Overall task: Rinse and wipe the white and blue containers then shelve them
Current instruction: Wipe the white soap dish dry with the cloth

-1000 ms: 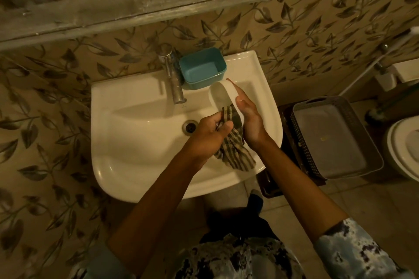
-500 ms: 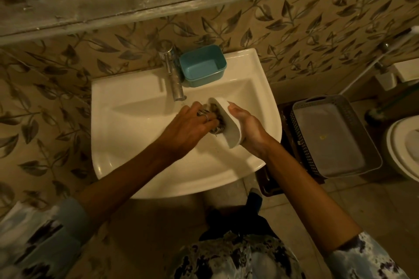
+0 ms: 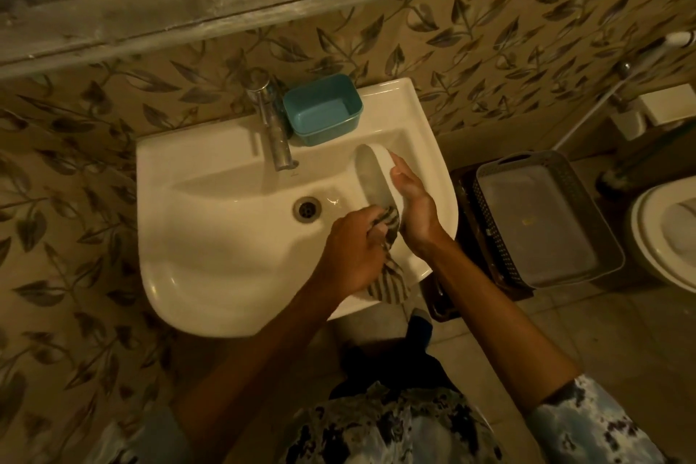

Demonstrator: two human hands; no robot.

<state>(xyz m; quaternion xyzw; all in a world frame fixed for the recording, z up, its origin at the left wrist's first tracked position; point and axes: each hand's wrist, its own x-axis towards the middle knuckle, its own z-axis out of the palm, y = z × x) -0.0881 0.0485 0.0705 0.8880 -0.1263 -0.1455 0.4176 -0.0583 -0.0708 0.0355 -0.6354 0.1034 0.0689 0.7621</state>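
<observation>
Clutching a cloth [image 3: 389, 281], the left hand [image 3: 354, 249] meets the near end of the white container [image 3: 371, 177], gripped lengthways by the right hand [image 3: 416, 203].

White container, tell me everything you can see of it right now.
The white container is a small oblong tub with rounded corners, plain and smooth, plastic by its look. It is tipped on its side over the right part of the sink, its opening facing left toward the drain, and it looks empty. The right hand holds it from behind, against its outside. The left hand presses a striped cloth to its near end.
</observation>
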